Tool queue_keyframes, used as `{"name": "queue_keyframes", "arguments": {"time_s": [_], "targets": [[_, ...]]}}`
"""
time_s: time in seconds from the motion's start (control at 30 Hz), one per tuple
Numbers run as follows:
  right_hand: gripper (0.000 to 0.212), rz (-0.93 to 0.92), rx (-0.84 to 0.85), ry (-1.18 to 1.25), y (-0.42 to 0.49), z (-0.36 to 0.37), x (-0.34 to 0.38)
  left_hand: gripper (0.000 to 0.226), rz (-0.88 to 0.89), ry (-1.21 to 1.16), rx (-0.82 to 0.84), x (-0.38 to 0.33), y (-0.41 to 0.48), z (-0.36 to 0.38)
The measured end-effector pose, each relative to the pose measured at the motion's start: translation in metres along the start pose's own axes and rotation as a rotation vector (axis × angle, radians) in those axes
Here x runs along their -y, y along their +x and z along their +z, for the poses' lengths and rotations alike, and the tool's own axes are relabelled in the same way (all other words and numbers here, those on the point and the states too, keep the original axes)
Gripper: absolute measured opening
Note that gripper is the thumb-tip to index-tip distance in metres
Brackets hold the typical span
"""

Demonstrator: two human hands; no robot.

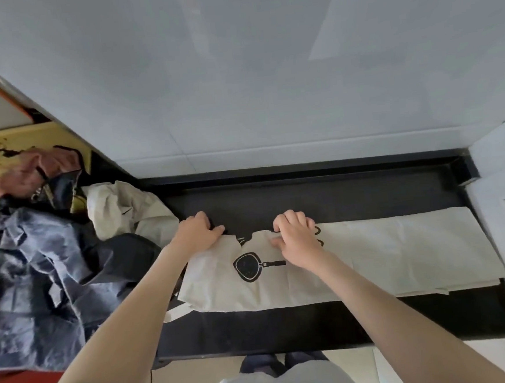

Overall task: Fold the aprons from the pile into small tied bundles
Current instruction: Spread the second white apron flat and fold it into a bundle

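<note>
A cream apron (385, 250) with a black frying-pan print (249, 265) lies folded lengthwise into a long strip on the black counter (316, 322). My left hand (195, 233) grips the strip's upper left corner, fingers curled over the edge. My right hand (295, 236) pinches the fabric's top edge just right of the print. A cream strap (176, 312) trails off the strip's lower left. The pile of aprons sits to the left: a blue-grey one (39, 268), a cream one (126, 210) and a pink one (38, 172).
A grey tiled wall (266, 69) rises behind the counter. A white ledge (504, 177) borders the counter's right end. A yellow surface (0, 144) lies behind the pile. My feet (277, 364) show below the counter's front edge on a pale floor.
</note>
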State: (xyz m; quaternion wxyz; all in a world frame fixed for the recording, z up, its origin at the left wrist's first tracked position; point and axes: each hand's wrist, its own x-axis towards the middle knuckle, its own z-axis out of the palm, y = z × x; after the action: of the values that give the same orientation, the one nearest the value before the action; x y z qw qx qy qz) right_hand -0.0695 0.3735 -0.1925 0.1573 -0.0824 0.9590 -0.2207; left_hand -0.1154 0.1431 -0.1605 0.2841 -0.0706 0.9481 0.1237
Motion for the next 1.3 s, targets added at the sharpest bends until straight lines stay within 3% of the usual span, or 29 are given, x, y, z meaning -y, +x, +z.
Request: {"name": "queue_keyframes", "arguments": {"time_s": [0.13, 0.23, 0.33, 0.43, 0.5, 0.57, 0.63, 0.7, 0.77, 0.9, 1.0, 1.13, 1.3], "targets": [[0.015, -0.025, 0.082, -0.085, 0.002, -0.007, 0.002, 0.039, 0.087, 0.131, 0.082, 0.005, -0.005, -0.002], [0.023, -0.037, 0.179, -0.014, 0.003, -0.013, 0.000, 0.037, 0.186, 0.162, 0.065, 0.008, -0.005, -0.004], [0.029, -0.012, 0.211, 0.040, 0.001, -0.015, -0.005, 0.042, 0.262, 0.027, 0.085, 0.009, -0.012, -0.008], [0.029, -0.059, 0.217, 0.014, 0.000, -0.023, -0.007, 0.040, 0.225, 0.061, -0.032, 0.022, -0.020, -0.011], [0.028, -0.103, 0.201, -0.020, 0.001, -0.023, -0.006, 0.035, 0.145, 0.154, -0.059, 0.032, -0.019, -0.011], [0.025, -0.118, 0.177, -0.038, 0.003, -0.022, -0.004, 0.054, 0.135, 0.279, -0.085, 0.035, -0.024, -0.006], [0.022, -0.079, 0.115, -0.015, 0.003, -0.025, -0.002, 0.036, 0.114, 0.377, -0.160, 0.029, -0.027, -0.010], [0.041, -0.021, 0.035, -0.009, -0.003, -0.029, -0.002, 0.026, 0.127, 0.416, -0.284, 0.022, -0.027, -0.016], [0.054, 0.073, -0.046, -0.074, -0.010, -0.028, -0.007, 0.031, 0.217, 0.476, -0.349, 0.014, -0.029, -0.010], [0.055, 0.365, -0.016, -0.125, -0.037, -0.031, -0.042, 0.056, 0.523, 0.532, -0.282, -0.045, -0.040, 0.019], [0.057, 0.395, 0.015, 0.054, -0.062, -0.036, -0.060, 0.052, 0.685, 0.513, -0.202, -0.100, -0.048, 0.046], [0.056, 0.388, -0.054, 0.336, -0.085, -0.043, -0.069, 0.047, 0.665, 0.428, -0.126, -0.155, -0.049, 0.067], [0.054, 0.356, -0.133, 0.134, -0.112, -0.067, -0.114, 0.034, 0.683, 0.348, -0.019, -0.202, -0.037, 0.079]]}}
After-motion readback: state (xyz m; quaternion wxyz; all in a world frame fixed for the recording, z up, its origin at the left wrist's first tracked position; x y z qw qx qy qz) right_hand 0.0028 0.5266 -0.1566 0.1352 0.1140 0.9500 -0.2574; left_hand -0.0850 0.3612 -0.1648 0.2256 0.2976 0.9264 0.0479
